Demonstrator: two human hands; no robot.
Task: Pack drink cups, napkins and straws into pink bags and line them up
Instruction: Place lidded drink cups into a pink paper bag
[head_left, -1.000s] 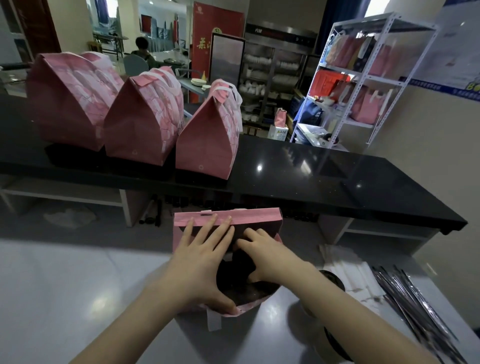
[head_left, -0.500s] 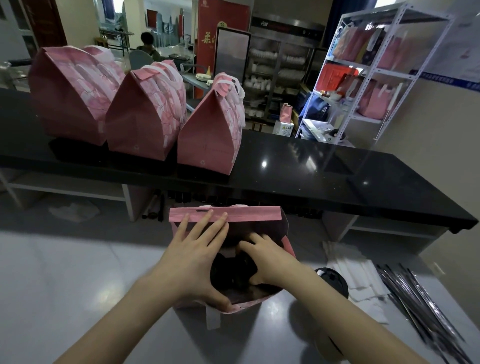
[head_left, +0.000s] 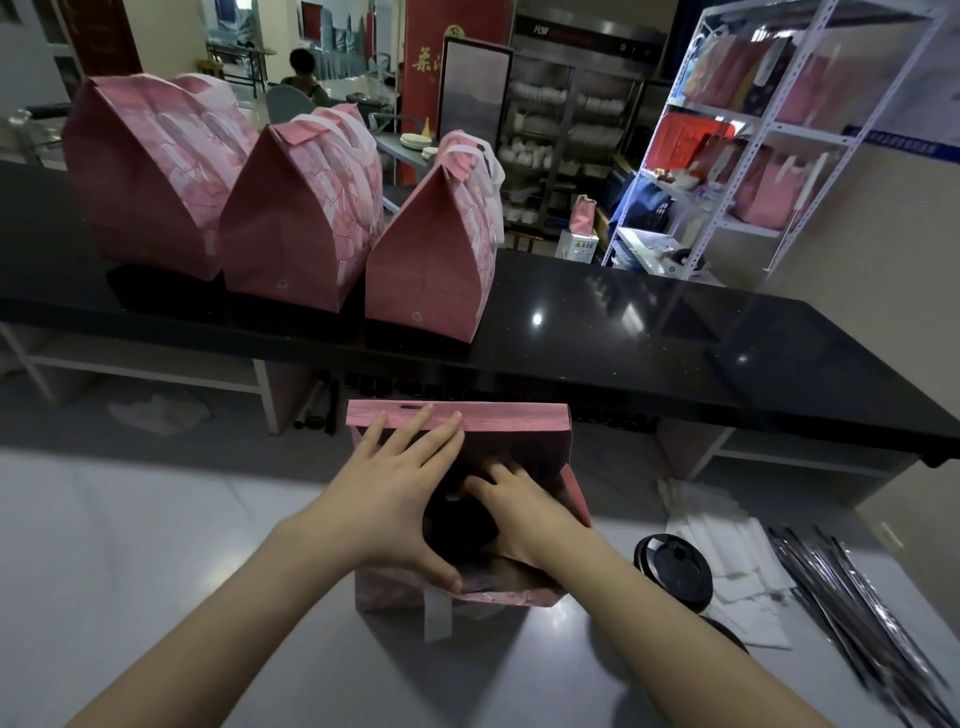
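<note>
pink bag: stands open on the white bench, right under both hands; its far flap rises upright at the fingertips and its near rim sags toward the person.
white strap: hangs from the bag's near rim, just below the left thumb.
left hand: released, with the fingers straight and spread across the left part of the bag's mouth; the fingertips lie on the far flap and the thumb presses the near rim.
right hand: reaches down into the bag's mouth, just right of the left hand; its fingers bend onto the dark contents, but the tips are lost in shadow, so I cannot tell whether it is grasping anything.
cup: has a black lid and stands on the white bench, right of the right forearm and apart from the bag.
napkins: a white pile just right of the cup.
straws: a dark wrapped bundle, furthest right of the right hand, beside the napkins.
black bench: runs across beyond the fingertips.
closed pink bags: three in a row on the black bench, beyond and left of the left hand, tops folded shut, close side by side.
shelf rack: white metal, far beyond the right hand, holding more pink bags.
</note>
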